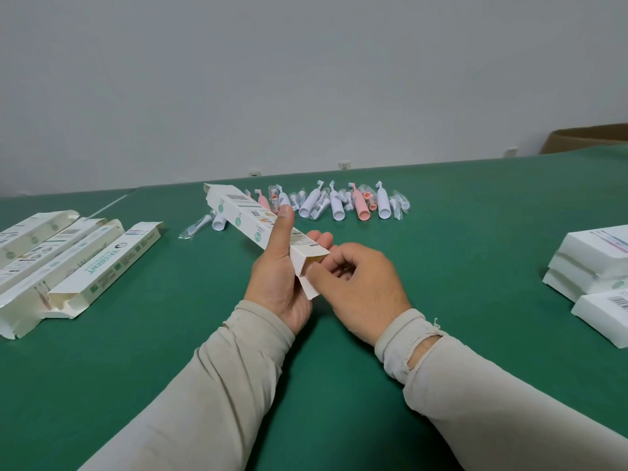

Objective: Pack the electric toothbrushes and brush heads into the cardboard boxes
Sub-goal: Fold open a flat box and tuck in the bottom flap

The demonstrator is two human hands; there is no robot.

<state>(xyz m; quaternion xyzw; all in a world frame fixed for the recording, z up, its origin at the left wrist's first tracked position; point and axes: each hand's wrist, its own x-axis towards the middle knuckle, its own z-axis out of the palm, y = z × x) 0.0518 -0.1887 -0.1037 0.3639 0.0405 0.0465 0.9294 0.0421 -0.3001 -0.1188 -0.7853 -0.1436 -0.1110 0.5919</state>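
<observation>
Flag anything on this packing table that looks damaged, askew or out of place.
Only one thing stands out: the right sleeve is torn near the cuff, with skin showing through the hole. One wrapped brush head lies apart from the main pile of toothbrushes, left of the held box. No damage is visible elsewhere.

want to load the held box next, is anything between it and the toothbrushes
Nothing visible. The left hand holds the box above the table, the right hand pinches its near flap, and the toothbrushes lie just beyond on bare green cloth.
</observation>
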